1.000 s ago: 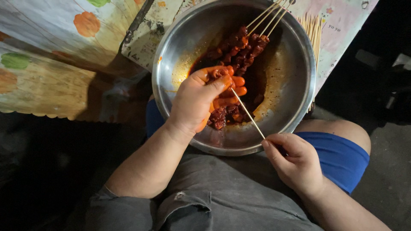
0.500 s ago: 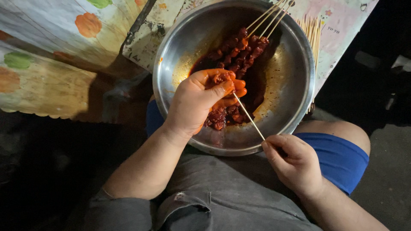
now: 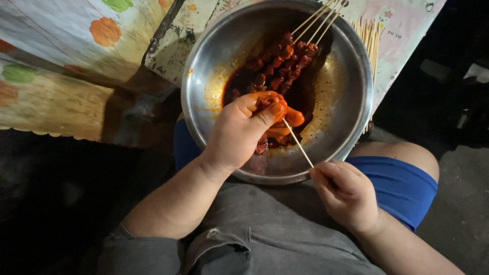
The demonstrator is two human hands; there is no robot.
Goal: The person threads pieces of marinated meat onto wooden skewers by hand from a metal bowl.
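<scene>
**Skewering marinated meat over steel bowl**

Left hand (image 3: 239, 135) pinches a sauce-coated meat piece (image 3: 277, 109) above the steel bowl (image 3: 351, 102), grip closed on it. Right hand (image 3: 346, 191), grip closed, holds a bamboo skewer (image 3: 298, 143) by its lower end, tip at the meat. Finished skewers (image 3: 285, 63) lie in the bowl; bare sticks (image 3: 371, 38) on the table (image 3: 402, 25) beside the rim.

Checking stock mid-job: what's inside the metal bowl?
Inside the metal bowl: finished meat skewers and red marinade. The left hand covers the loose pieces beneath it.
</scene>
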